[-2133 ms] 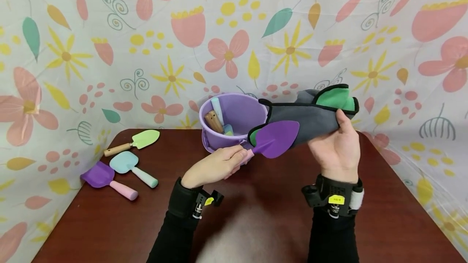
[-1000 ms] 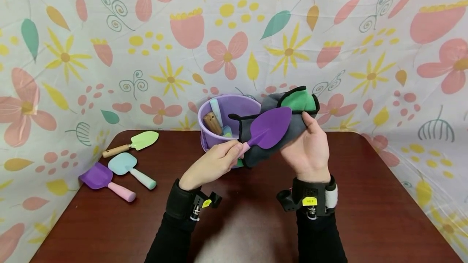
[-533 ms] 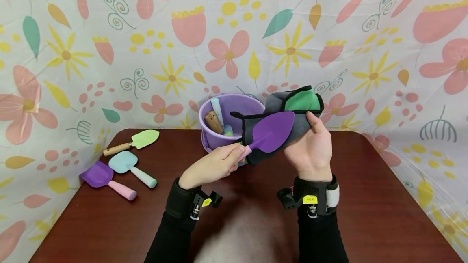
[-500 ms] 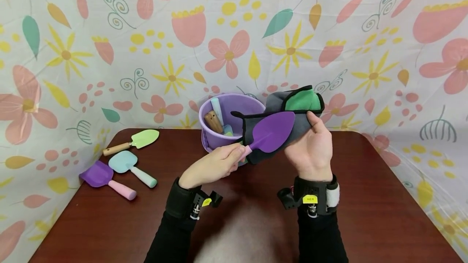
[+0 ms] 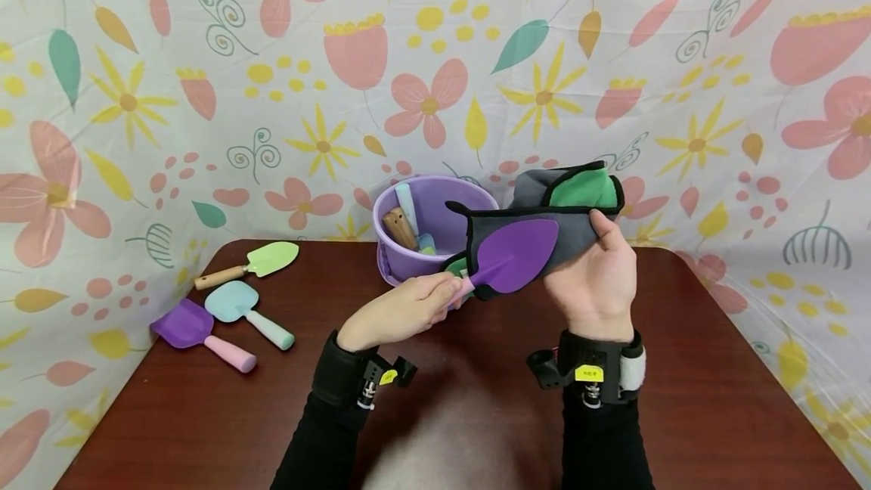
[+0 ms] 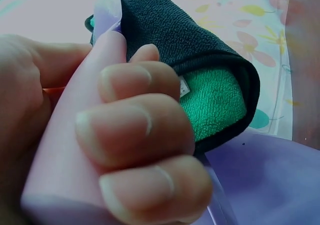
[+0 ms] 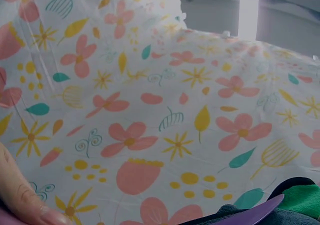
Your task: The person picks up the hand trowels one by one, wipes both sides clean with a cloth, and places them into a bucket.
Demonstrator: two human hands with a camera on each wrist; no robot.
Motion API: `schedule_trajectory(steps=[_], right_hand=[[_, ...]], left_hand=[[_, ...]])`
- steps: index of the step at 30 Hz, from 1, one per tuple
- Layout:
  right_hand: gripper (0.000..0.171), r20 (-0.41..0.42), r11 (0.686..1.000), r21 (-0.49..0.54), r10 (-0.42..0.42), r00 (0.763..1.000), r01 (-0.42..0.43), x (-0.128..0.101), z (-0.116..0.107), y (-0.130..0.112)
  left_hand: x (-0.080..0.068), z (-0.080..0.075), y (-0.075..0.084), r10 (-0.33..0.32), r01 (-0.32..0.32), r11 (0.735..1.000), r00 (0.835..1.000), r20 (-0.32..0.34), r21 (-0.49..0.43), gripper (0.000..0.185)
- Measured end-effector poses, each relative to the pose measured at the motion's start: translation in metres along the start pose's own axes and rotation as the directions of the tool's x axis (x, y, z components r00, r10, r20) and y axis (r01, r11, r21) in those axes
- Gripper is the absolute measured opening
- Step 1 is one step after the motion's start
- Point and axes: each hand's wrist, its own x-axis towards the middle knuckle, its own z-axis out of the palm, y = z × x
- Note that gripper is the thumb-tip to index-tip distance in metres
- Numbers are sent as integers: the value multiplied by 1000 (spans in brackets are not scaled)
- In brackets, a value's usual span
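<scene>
My left hand (image 5: 398, 312) grips the pink handle (image 6: 75, 130) of a hand trowel, its fingers curled round it. The trowel's purple, pointed blade (image 5: 519, 254) lies in front of a folded cleaning cloth, and in the head view I cannot tell whether they touch. Grey outside and green inside, with black edging, the cloth (image 5: 578, 229) is held up by my right hand (image 5: 592, 286). That hand's thumb presses on the cloth's near edge; its other fingers are hidden behind. Part of the cloth (image 6: 215, 100) also shows past my left fingers.
Behind my hands stands a purple bucket (image 5: 388, 259) with a wooden-handled tool (image 5: 398, 228) and a light blue one (image 5: 406, 206) inside. On the table's left lie a green trowel (image 5: 272, 257), a light blue shovel (image 5: 231, 301) and a purple scoop (image 5: 184, 324). A floral curtain hangs behind.
My right hand brought the cloth left, behind the trowel blade, then shifted slightly back right in the last half second. My left hand has kept its grip on the trowel, almost in place.
</scene>
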Motion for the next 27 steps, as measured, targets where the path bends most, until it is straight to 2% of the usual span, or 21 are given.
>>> schedule_trajectory(steps=[4,11,21,27], right_hand=[[44,20,1000,-2,-6,1000,6,0,1,-1],[46,-37,998,-50,-40,999,38,-7,5,-6],[48,-81,997,-39,-69,994,67,-10,10,-11],[50,-114,995,-36,-92,989,88,-10,13,-15]], left_hand=[[1,0,-1,7,-7,1000,1000,3,4,33],[1,0,-1,11,-11,1000,1000,6,19,35],[1,0,-1,-3,3,1000,1000,7,17,36],[2,-1,-3,-14,14,997,1000,-1,76,32]])
